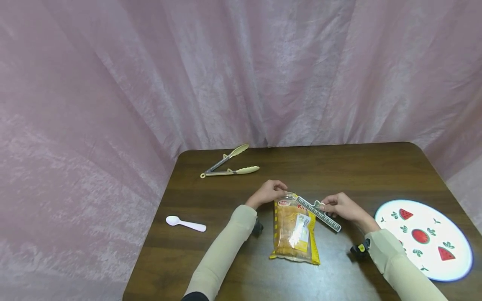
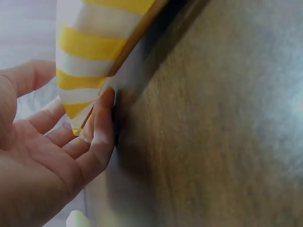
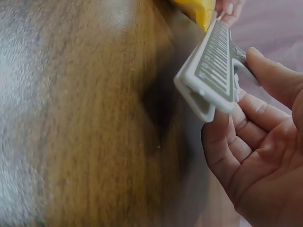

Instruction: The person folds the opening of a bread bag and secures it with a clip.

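A clear and yellow bread bag lies on the table, with bread showing through its front and a white label on it. At the bag's top end, my left hand grips the edge; in the left wrist view its fingers curl under the yellow-and-white striped corner. My right hand pinches a long bag clip by its handle, between thumb and fingers. The clip has a piano-key pattern and slants across the bag's upper right corner. In the right wrist view the clip's jaws are slightly apart at the near end.
Cream-tipped tongs lie spread at the back left. A white spoon is on the left. To the right sits a large white oval plate with watermelon prints, partly behind my right forearm. A pink curtain hangs behind the table.
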